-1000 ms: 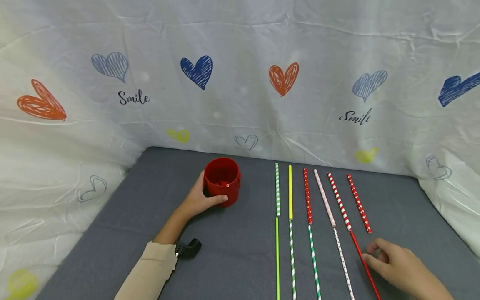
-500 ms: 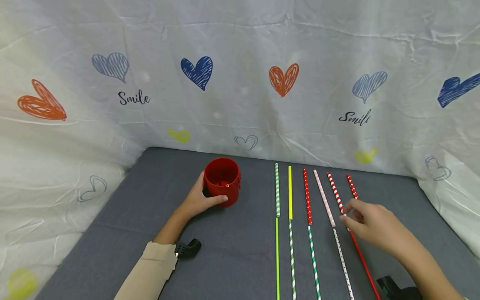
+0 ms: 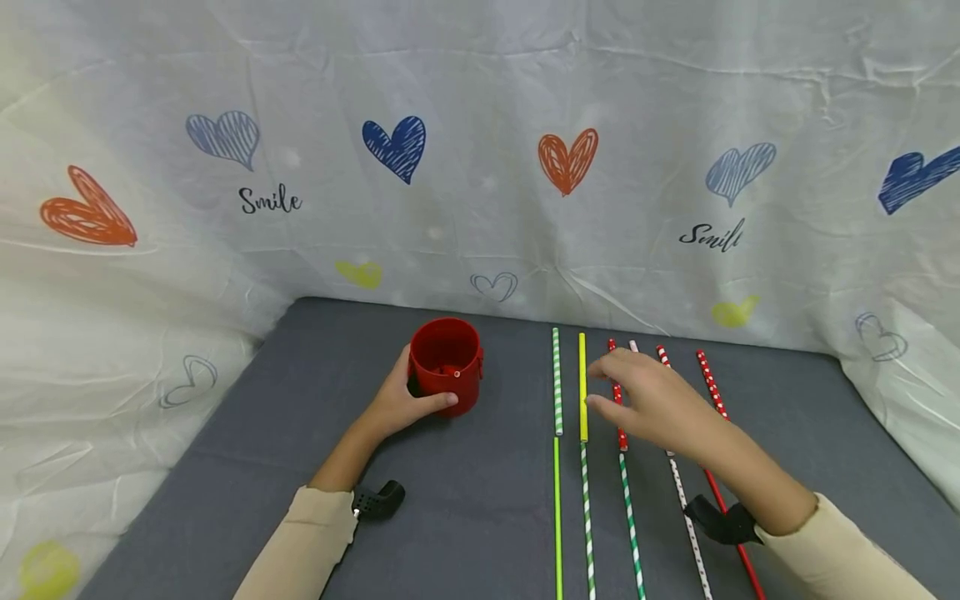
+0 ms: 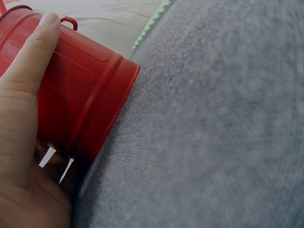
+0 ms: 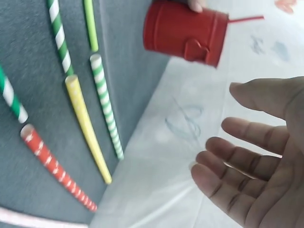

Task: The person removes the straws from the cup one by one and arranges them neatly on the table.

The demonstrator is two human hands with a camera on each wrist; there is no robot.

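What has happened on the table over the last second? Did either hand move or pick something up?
The right hand moved from the near right edge of the table, by the plain red straw, away from the person and leftward; it now hovers open over the far row, near the yellow straw, holding nothing. The left hand stayed gripping the red cup. None of the straws shifted.

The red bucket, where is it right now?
In the head view the red bucket stands upright on the gray table, left of the straws, with the left hand holding its side.
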